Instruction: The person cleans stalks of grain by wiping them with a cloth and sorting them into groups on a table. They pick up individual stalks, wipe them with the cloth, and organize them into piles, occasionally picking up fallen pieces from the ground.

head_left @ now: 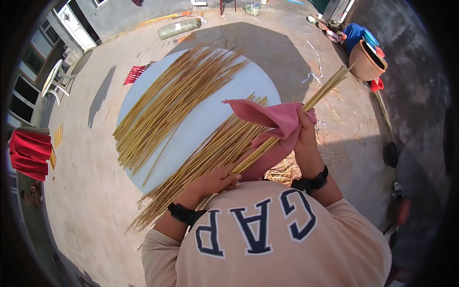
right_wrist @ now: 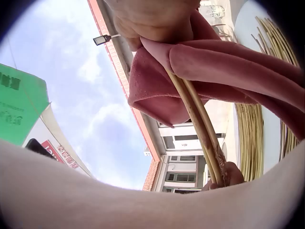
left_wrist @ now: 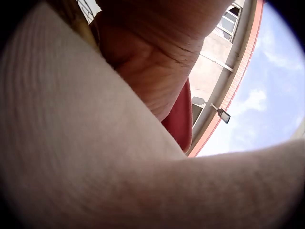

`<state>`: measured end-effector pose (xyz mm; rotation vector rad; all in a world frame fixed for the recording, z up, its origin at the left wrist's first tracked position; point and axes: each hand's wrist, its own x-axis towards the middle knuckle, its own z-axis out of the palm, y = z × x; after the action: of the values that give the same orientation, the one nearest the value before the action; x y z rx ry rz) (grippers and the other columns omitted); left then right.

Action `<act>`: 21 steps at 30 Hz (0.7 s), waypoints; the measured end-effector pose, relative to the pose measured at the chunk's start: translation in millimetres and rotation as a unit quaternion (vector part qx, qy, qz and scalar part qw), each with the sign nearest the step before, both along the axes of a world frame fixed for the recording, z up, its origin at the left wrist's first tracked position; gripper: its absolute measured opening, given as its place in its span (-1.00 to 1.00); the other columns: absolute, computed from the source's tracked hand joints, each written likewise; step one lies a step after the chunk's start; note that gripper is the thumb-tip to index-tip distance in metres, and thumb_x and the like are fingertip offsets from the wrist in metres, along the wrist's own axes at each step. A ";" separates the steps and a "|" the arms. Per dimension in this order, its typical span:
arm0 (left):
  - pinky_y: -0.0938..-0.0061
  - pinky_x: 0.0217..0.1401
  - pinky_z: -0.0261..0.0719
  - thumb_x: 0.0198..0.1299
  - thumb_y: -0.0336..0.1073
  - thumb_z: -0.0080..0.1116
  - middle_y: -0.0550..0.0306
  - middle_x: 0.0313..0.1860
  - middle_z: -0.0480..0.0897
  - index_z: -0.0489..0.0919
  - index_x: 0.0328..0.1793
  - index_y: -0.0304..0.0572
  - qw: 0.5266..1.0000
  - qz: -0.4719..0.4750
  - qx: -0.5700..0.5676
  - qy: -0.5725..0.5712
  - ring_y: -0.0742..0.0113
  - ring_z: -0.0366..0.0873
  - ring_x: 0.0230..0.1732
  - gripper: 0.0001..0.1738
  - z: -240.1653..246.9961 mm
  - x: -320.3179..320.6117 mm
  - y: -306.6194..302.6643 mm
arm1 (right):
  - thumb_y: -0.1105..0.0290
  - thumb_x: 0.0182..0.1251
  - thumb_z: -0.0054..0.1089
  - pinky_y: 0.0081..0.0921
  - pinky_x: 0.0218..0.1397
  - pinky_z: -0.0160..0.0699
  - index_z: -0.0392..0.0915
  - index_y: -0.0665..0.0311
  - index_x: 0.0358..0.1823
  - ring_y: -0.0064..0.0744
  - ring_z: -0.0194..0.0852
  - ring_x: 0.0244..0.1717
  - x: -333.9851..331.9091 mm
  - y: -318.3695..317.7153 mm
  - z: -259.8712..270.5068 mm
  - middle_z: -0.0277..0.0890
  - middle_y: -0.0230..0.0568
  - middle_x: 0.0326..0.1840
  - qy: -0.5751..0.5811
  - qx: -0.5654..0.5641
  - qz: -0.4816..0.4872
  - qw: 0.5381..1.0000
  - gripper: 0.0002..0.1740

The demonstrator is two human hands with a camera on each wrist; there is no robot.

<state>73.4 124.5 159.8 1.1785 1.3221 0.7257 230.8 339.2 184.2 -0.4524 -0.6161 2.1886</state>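
Yard (head_left: 91,158): two stalk piles (head_left: 167,105) were laid across one round table (head_left: 263,83). One bundle (head_left: 258,154) was held beside nearer pile (head_left: 210,153), gripped by left hand (head_left: 217,181) and, through one pink cloth (head_left: 282,119), by right hand (head_left: 306,134).

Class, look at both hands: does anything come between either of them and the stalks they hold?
Yes, at the right hand: a pink cloth lies between its grip and the held stalks. At the left hand, nothing visible separates hand from stalks.
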 end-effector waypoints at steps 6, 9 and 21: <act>0.39 -0.27 0.34 0.25 -0.08 -0.10 0.09 -0.43 0.42 0.36 -0.14 -0.26 0.993 -0.038 0.018 0.113 0.30 0.38 -0.34 -0.66 -30.1 -26.4 -53.5 | 0.18 0.25 0.06 -0.39 -0.03 0.50 0.39 0.28 -0.18 -0.34 0.46 -0.13 93.6 96.3 -8.6 0.47 -0.17 -0.20 -0.019 0.072 -0.166 0.983 -0.70; 0.40 -0.26 0.36 0.24 -0.14 -0.07 0.06 -0.38 0.47 0.37 -0.15 -0.27 0.992 0.049 -0.104 0.056 0.34 0.39 -0.33 -0.70 -25.5 -45.1 -94.1 | 0.17 0.29 -0.01 -0.33 0.00 0.50 0.38 0.30 -0.11 -0.30 0.45 -0.09 134.4 102.3 23.7 0.45 -0.13 -0.15 -0.105 0.114 -0.315 0.936 -0.67; 0.18 -0.39 0.42 0.18 -0.15 -0.01 -0.17 -0.53 0.50 0.32 -0.19 -0.26 0.898 0.208 -0.024 0.387 -0.13 0.48 -0.42 -0.70 -117.0 -81.9 -85.5 | 0.46 0.11 0.18 -0.69 -0.29 0.29 0.38 0.24 -0.28 -0.65 0.29 -0.31 108.2 56.4 -94.6 0.36 -0.42 -0.33 -0.403 0.192 -0.012 0.895 -0.82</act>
<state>-8.5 39.0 42.8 1.2016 2.2964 0.5181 338.9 395.6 89.6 -1.1525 -1.4381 1.7219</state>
